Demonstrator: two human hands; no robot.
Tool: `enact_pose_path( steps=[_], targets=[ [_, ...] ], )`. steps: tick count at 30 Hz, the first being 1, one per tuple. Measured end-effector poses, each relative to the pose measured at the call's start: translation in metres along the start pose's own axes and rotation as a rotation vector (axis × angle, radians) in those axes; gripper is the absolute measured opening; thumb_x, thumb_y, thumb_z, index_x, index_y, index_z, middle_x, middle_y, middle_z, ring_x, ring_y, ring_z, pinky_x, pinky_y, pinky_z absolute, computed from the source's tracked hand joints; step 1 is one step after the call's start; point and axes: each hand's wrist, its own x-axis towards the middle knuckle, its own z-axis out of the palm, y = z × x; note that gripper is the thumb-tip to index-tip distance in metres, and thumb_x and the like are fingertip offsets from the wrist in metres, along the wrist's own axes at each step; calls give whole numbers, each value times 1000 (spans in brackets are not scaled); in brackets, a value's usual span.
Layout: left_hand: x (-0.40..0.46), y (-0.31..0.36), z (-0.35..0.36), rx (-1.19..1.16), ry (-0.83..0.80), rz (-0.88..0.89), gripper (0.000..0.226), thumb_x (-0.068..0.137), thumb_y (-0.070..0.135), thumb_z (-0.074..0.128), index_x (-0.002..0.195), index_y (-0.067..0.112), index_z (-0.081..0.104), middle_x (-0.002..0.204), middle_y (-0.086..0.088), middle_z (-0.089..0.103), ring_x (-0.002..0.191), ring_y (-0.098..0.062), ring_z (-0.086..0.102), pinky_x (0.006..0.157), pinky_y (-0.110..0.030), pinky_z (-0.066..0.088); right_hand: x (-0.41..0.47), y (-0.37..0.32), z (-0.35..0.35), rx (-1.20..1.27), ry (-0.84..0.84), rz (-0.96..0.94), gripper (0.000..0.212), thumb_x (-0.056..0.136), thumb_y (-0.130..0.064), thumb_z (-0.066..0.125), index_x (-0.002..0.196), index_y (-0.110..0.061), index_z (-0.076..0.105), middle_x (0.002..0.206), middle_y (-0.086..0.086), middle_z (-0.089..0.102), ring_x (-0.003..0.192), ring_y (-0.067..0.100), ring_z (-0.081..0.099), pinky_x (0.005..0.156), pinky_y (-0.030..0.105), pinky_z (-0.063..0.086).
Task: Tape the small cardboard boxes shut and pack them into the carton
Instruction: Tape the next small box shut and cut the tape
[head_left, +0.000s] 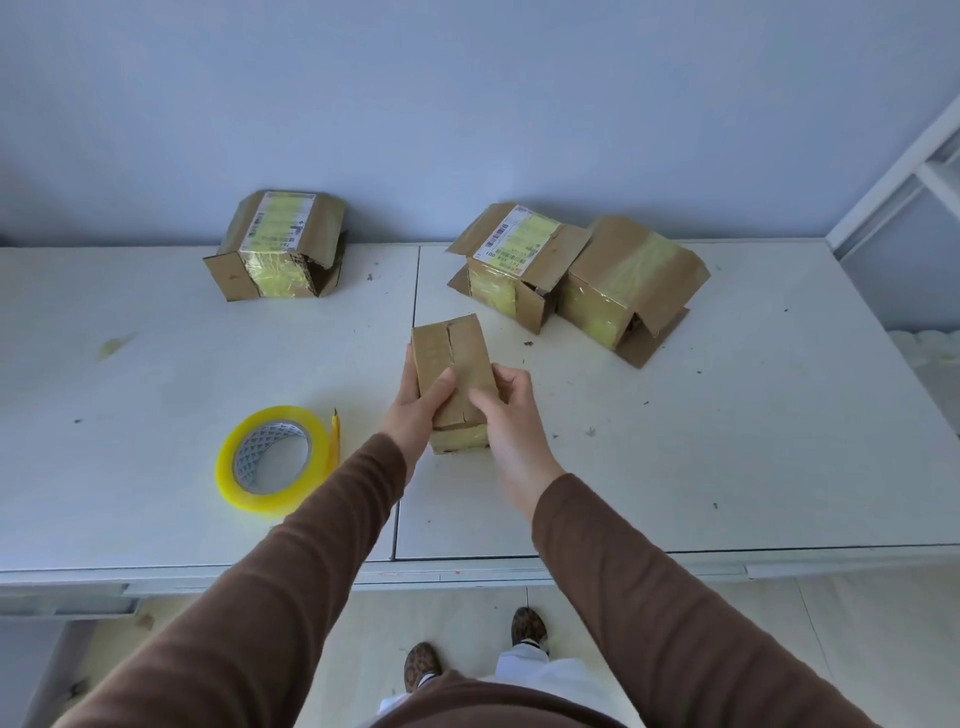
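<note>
A small brown cardboard box (457, 358) stands on the white table (727, 441) in the middle of the view, its top flaps folded together with a seam between them. My left hand (421, 405) grips its left side, thumb on top. My right hand (506, 410) grips its right side, thumb on the top flap. A roll of yellow-tinted clear tape (272, 462) lies to the left, with a yellow pencil-like tool (335, 434) beside it. No carton is in view.
Three more small boxes with open side flaps and old yellowish tape sit at the back: one at back left (278, 247), two touching at back right (517, 262) (631, 288). A blue wall rises behind. The table's front edge is near my feet.
</note>
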Motion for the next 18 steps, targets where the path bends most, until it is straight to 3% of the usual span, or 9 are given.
enact_pose_path(
  steps=[2,5,6,9,14,16,18],
  targets=[
    [3,5,1,34,1,3,65,103,28,58,157,39,24,131,-3,66,112,-23,68,89,-38,60,9,-5,3,-96,-17,18,44,103,-29,53,145,-26,40,131,-5,59,110,10,64,76,21,57],
    [7,8,1,45,2,-19,67,103,22,58,158,35,22,130,-4,65,110,-21,69,88,-33,60,20,-7,3,-198,-77,21,58,107,-39,45,160,-36,23,154,-7,44,133,16,51,105,35,50],
    [8,7,1,89,17,-15,67,103,21,57,158,34,22,130,-5,65,109,-21,69,89,-34,60,22,-9,2,-228,-88,17,59,107,-39,44,161,-37,20,156,-7,40,138,16,47,107,32,45],
    [9,6,8,249,138,13,69,104,23,55,160,33,16,128,-3,65,104,-20,68,93,-37,58,27,-11,3,-352,-66,-38,60,108,-35,44,162,-30,19,153,-4,45,137,15,48,104,26,42],
    [13,9,21,350,235,21,72,103,19,53,162,30,13,124,-1,59,101,-20,63,87,-31,54,33,-6,16,-523,76,-134,55,105,-32,43,158,-26,30,140,4,60,123,23,60,105,45,50],
    [13,8,20,292,226,11,71,102,20,55,161,33,16,125,0,61,100,-18,65,89,-33,55,32,-7,14,-467,47,-111,55,105,-32,44,158,-29,30,142,2,58,124,21,59,104,42,51],
    [11,8,17,91,151,-22,64,104,25,53,158,39,22,129,-1,66,106,-22,69,94,-41,57,30,-10,8,-310,-39,-39,55,106,-34,45,159,-34,27,144,-2,57,124,17,59,102,37,53]
  ],
)
